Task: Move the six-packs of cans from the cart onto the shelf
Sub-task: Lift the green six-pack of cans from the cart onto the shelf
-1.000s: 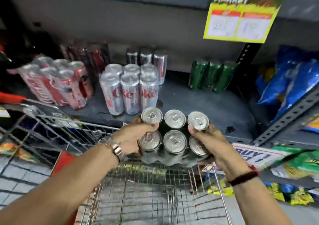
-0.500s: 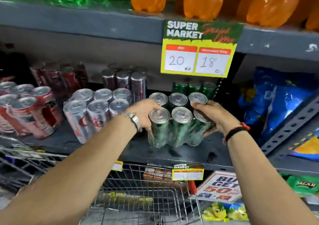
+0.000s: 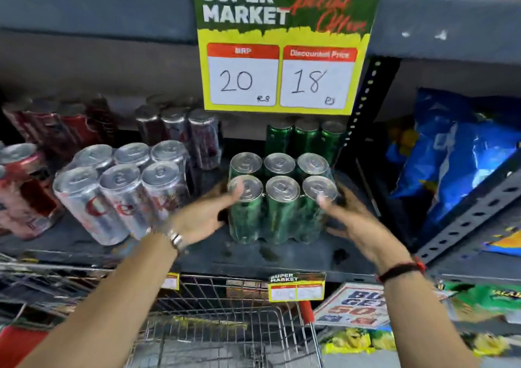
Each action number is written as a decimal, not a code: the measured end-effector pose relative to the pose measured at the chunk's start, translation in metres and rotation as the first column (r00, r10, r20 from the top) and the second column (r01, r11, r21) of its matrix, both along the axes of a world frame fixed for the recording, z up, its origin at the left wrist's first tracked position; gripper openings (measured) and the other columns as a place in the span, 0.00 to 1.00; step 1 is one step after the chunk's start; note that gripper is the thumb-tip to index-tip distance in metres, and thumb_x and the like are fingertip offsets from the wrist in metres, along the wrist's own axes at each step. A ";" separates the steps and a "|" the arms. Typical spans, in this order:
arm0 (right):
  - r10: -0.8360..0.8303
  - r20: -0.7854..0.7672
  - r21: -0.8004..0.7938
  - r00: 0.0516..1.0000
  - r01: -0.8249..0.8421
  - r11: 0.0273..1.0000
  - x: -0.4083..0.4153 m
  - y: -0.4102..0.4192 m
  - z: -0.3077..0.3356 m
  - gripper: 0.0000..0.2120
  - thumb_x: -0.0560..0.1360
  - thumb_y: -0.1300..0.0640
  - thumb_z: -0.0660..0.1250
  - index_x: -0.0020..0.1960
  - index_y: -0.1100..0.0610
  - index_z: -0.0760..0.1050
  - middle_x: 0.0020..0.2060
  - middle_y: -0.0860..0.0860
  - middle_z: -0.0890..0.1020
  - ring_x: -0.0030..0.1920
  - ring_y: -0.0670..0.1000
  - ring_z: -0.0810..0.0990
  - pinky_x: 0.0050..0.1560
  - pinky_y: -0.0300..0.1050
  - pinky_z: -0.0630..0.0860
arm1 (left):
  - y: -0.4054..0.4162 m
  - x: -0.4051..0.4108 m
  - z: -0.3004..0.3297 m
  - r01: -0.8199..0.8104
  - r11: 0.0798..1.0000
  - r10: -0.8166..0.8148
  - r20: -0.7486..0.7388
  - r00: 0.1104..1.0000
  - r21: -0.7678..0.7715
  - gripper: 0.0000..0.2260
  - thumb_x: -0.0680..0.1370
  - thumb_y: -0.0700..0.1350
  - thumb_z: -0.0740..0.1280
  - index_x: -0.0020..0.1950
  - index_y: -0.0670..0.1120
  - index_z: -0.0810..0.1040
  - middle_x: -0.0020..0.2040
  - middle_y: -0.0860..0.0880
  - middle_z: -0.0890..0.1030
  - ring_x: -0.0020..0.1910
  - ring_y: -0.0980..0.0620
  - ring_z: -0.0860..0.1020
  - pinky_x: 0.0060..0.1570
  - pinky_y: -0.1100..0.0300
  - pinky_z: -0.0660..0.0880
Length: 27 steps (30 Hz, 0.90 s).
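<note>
Blurred at both hands, esp. the left hand point(image 3: 204, 215); fingertips smeared, so contact hard to call. Back rows dim: dark cans point(image 3: 180, 130) and green cans point(image 3: 306, 136) behind, tops cut by the price sign point(image 3: 282, 46). Red six-pack point(image 3: 25, 187) cropped at frame's left edge. Cart point(image 3: 225, 325) only partly in view at bottom, inside mostly blocked by forearms, contents not readable.

Left hand spread wide, thumb up by the near-left can top, palm beside the pack's left face. Right hand point(image 3: 352, 221) also spread wide, fingers point(image 3: 324, 201) at the near-right can, palm just off the right side. Gripping or merely touching: can't tell w/ the blur. Watch on left wrist, dark band on right.

Green six-pack point(image 3: 279, 198) standing upright on the shelf point(image 3: 282, 257), near the front edge, between the two hands. Silver six-pack point(image 3: 121, 190) just left, tilted. Blue bags point(image 3: 451, 153) on next bay to the right.
</note>
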State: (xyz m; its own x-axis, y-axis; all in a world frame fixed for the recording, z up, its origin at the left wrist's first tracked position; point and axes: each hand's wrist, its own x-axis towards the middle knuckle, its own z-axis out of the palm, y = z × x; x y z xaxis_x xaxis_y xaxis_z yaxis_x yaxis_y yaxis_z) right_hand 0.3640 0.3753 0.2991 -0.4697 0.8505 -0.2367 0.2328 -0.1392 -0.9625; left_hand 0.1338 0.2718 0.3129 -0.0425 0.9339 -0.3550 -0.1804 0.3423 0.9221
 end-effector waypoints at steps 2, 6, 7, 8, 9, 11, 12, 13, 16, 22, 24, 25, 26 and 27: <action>0.083 0.082 0.111 0.993 -0.092 0.990 0.006 -0.010 -0.021 0.43 0.62 0.59 0.77 0.70 0.54 0.58 0.60 0.44 0.73 0.63 0.45 0.71 0.61 0.35 0.68 | -0.014 0.009 -0.022 0.002 0.998 0.010 -0.172 0.985 0.069 0.45 0.54 0.56 0.77 0.66 0.52 0.61 0.59 0.59 0.72 0.56 0.65 0.72 0.45 0.78 0.70; -0.033 0.249 0.238 0.968 -0.028 0.971 -0.012 -0.026 -0.053 0.46 0.60 0.62 0.78 0.70 0.55 0.54 0.60 0.50 0.73 0.60 0.48 0.70 0.60 0.38 0.65 | -0.017 0.036 -0.057 -0.138 0.986 0.161 -0.741 0.652 0.093 0.34 0.65 0.44 0.74 0.66 0.43 0.61 0.64 0.45 0.73 0.64 0.48 0.70 0.53 0.65 0.67; -0.111 0.261 0.286 0.959 0.033 0.958 -0.016 -0.027 -0.059 0.45 0.60 0.61 0.78 0.69 0.56 0.56 0.61 0.53 0.73 0.62 0.51 0.71 0.62 0.43 0.67 | -0.016 0.039 -0.060 -0.190 0.975 0.205 -0.782 0.588 0.113 0.33 0.66 0.44 0.73 0.66 0.42 0.62 0.64 0.43 0.74 0.63 0.46 0.72 0.54 0.62 0.68; -0.164 0.266 0.326 0.950 0.072 0.943 -0.018 -0.028 -0.065 0.43 0.61 0.61 0.78 0.68 0.57 0.57 0.63 0.55 0.73 0.64 0.54 0.71 0.63 0.46 0.68 | -0.013 0.042 -0.062 -0.229 0.965 0.239 -0.798 0.553 0.131 0.31 0.67 0.44 0.73 0.65 0.41 0.63 0.63 0.41 0.75 0.62 0.44 0.73 0.54 0.60 0.68; -0.200 0.263 0.367 0.944 0.094 0.925 -0.019 -0.029 -0.068 0.40 0.62 0.60 0.77 0.67 0.58 0.60 0.63 0.57 0.73 0.64 0.55 0.71 0.62 0.48 0.69 | -0.011 0.044 -0.062 -0.260 0.954 0.269 -0.801 0.535 0.146 0.30 0.67 0.43 0.72 0.65 0.40 0.64 0.62 0.40 0.76 0.61 0.43 0.73 0.54 0.59 0.68; -0.240 0.256 0.425 0.937 0.114 0.898 -0.017 -0.029 -0.071 0.35 0.63 0.60 0.76 0.65 0.60 0.63 0.62 0.58 0.74 0.64 0.57 0.71 0.61 0.48 0.69 | -0.009 0.046 -0.062 -0.297 0.938 0.313 -0.800 0.513 0.177 0.28 0.67 0.42 0.73 0.63 0.39 0.66 0.60 0.38 0.77 0.59 0.42 0.75 0.51 0.58 0.69; -0.247 0.251 0.435 0.936 0.118 0.893 -0.016 -0.030 -0.071 0.34 0.63 0.60 0.76 0.64 0.60 0.64 0.61 0.58 0.75 0.63 0.57 0.71 0.60 0.47 0.70 | -0.009 0.047 -0.063 -0.301 0.936 0.319 -0.798 0.511 0.181 0.28 0.66 0.42 0.73 0.62 0.39 0.66 0.59 0.38 0.78 0.58 0.41 0.75 0.50 0.59 0.69; -0.254 0.244 0.444 0.936 0.125 0.887 -0.012 -0.030 -0.072 0.33 0.63 0.60 0.76 0.63 0.60 0.65 0.60 0.59 0.75 0.63 0.57 0.72 0.59 0.46 0.70 | -0.008 0.047 -0.065 -0.293 0.938 0.318 -0.798 0.513 0.185 0.28 0.66 0.42 0.73 0.62 0.39 0.67 0.58 0.38 0.78 0.58 0.41 0.76 0.50 0.59 0.69; -0.291 0.233 0.459 0.928 0.159 0.874 0.003 -0.030 -0.073 0.32 0.62 0.61 0.77 0.61 0.61 0.66 0.58 0.59 0.76 0.61 0.57 0.73 0.53 0.40 0.67 | -0.006 0.053 -0.069 -0.230 0.955 0.284 -0.797 0.532 0.186 0.28 0.65 0.43 0.74 0.60 0.40 0.68 0.57 0.39 0.80 0.56 0.42 0.77 0.50 0.59 0.71; -0.369 0.198 0.487 0.908 0.236 0.841 0.035 -0.033 -0.080 0.31 0.60 0.62 0.78 0.59 0.61 0.68 0.56 0.60 0.77 0.58 0.57 0.74 0.53 0.43 0.69 | -0.001 0.068 -0.075 -0.087 0.968 0.243 -0.788 0.566 0.235 0.30 0.63 0.46 0.75 0.61 0.42 0.68 0.59 0.42 0.78 0.58 0.46 0.75 0.49 0.68 0.66; -0.353 0.199 0.466 0.914 0.229 0.855 0.037 -0.035 -0.083 0.33 0.61 0.61 0.77 0.62 0.60 0.66 0.59 0.59 0.75 0.61 0.57 0.72 0.59 0.47 0.71 | 0.001 0.066 -0.080 -0.059 0.973 0.218 -0.792 0.571 0.225 0.32 0.61 0.47 0.76 0.61 0.41 0.68 0.60 0.43 0.75 0.59 0.46 0.73 0.52 0.67 0.63; -0.341 0.200 0.449 0.919 0.223 0.865 0.037 -0.035 -0.084 0.35 0.62 0.61 0.77 0.64 0.60 0.64 0.60 0.59 0.74 0.63 0.57 0.71 0.62 0.50 0.70 | 0.002 0.065 -0.082 -0.046 0.976 0.200 -0.798 0.569 0.212 0.33 0.60 0.48 0.76 0.61 0.41 0.67 0.60 0.43 0.73 0.60 0.46 0.71 0.54 0.66 0.62; -0.333 0.204 0.437 0.921 0.219 0.873 0.037 -0.035 -0.084 0.36 0.62 0.60 0.77 0.64 0.60 0.64 0.61 0.58 0.74 0.63 0.56 0.71 0.63 0.52 0.70 | 0.003 0.065 -0.083 -0.038 0.979 0.187 -0.804 0.564 0.201 0.34 0.60 0.48 0.77 0.61 0.41 0.66 0.60 0.43 0.72 0.61 0.47 0.70 0.55 0.66 0.62; -0.332 0.208 0.431 0.920 0.218 0.876 0.036 -0.034 -0.084 0.36 0.61 0.60 0.77 0.64 0.60 0.64 0.61 0.58 0.74 0.63 0.56 0.71 0.64 0.52 0.70 | 0.003 0.065 -0.084 -0.038 0.979 0.188 -0.808 0.559 0.202 0.35 0.60 0.48 0.77 0.62 0.41 0.66 0.60 0.43 0.71 0.61 0.47 0.69 0.56 0.65 0.62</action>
